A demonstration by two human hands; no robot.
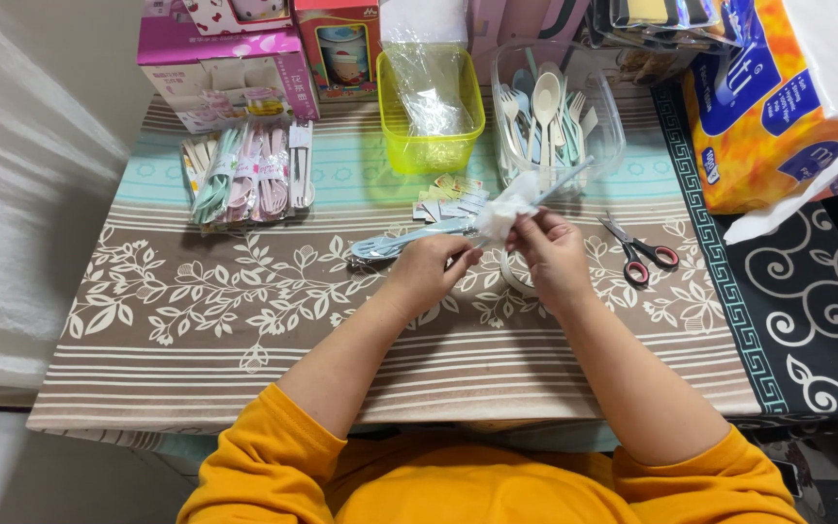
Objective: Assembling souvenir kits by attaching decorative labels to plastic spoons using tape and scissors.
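Person seated at a patterned tablecloth. The left hand and right hand, fingers closed, together pinch a clear bag of pale blue cutlery at its bunched white end, just above the cloth. Scissors lie just right of the hands; a clear tub of utensils and a yellow-green box stand behind.
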